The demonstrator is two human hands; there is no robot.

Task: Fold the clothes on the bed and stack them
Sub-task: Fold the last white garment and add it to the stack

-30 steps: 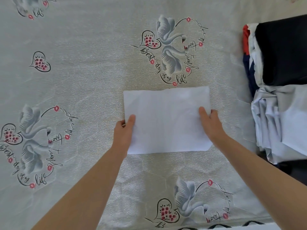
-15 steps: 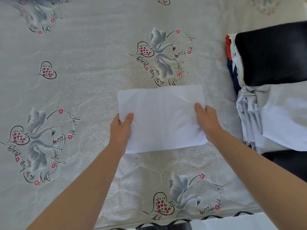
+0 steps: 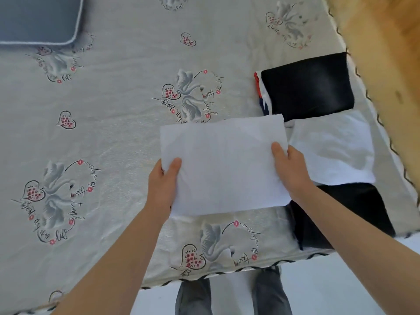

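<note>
A folded white garment (image 3: 225, 164) hangs just above the bed, held flat between both hands. My left hand (image 3: 162, 185) grips its left edge, thumb on top. My right hand (image 3: 289, 169) grips its right edge, thumb on top too. Its right corner overlaps a folded white pile (image 3: 334, 146) at the bed's right side. Beyond that pile sits a stack topped by a black garment (image 3: 306, 87), with red, white and navy layers showing at its left side. Another black garment (image 3: 354, 212) lies nearer to me, partly under my right forearm.
The bed sheet (image 3: 113, 123) is grey with swan and heart prints. A grey pillow (image 3: 38, 19) lies at the far left corner. A wooden floor (image 3: 386, 53) runs past the bed's right edge. The near edge meets a pale floor where my legs (image 3: 231, 294) stand.
Both hands lifted the folded white garment off the sheet and carried it right, towards the piles. The view tilted down and right, so the bed's edge and floor came into sight.
</note>
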